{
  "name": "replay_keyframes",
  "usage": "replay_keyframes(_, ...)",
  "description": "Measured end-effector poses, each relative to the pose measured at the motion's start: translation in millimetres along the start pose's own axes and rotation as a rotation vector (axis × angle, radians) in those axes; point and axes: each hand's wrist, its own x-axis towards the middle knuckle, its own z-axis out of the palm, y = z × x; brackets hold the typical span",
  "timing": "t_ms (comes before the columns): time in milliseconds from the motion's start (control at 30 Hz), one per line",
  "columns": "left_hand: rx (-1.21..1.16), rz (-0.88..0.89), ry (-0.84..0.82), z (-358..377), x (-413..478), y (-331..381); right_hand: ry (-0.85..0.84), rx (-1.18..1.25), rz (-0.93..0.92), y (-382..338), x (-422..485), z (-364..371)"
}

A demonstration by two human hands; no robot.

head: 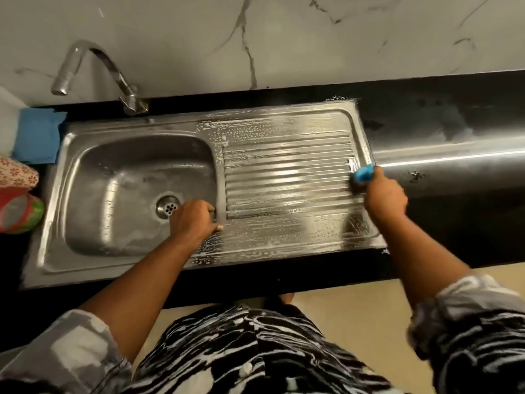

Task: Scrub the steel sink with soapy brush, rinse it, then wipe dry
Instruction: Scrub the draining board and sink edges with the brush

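Note:
A steel sink (93, 155) with a basin on the left and a ribbed drainboard (284, 172) on the right sits in a black counter. Soap foam streaks the drainboard. My right hand (385, 196) grips a blue brush (362, 174) at the drainboard's right edge, bristles down on the steel. My left hand (196, 220) grips the ridge between basin and drainboard, fingers curled over it into the basin, thumb on the front rim. The drain (168, 207) lies just left of that hand.
A curved steel tap (93, 72) stands behind the basin. A blue cloth (37, 135) lies at the sink's back left, with a patterned cloth (17, 174) and a red-green item (20, 213) on the left. Black counter (454, 132) extends right; marble wall behind.

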Motion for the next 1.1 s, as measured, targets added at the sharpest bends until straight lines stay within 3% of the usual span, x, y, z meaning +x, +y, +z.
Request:
replay_keyframes(100, 0.005, -0.003, -0.001, -1, 0, 3, -0.002, 0.017, -0.067, -21, -10, 3)
replay_keyframes(333, 0.054, -0.075, -0.121, -11, 19, 12, -0.316, 0.341, -0.298, -167, -118, 77)
replay_keyframes(400, 0.057, -0.088, -0.14, -14, 22, 15, -0.334, 0.332, -0.307, -160, -110, 69)
replay_keyframes(500, 0.067, -0.087, -0.137, -12, 22, 12, -0.167, 0.364, -0.176, -107, -62, 47)
replay_keyframes(633, 0.078, -0.06, -0.114, -10, 22, 10, -0.019, 0.137, -0.019, -24, 11, 14)
replay_keyframes(733, 0.088, -0.064, -0.112, -13, 21, 10, 0.051, 0.136, 0.026, -17, 19, 9)
replay_keyframes(967, 0.108, -0.083, -0.14, -15, 21, 13, -0.252, 0.463, -0.21, -161, -108, 58)
replay_keyframes(1100, 0.174, -0.045, -0.099, -15, 16, 12, -0.257, 0.436, -0.196, -140, -75, 56)
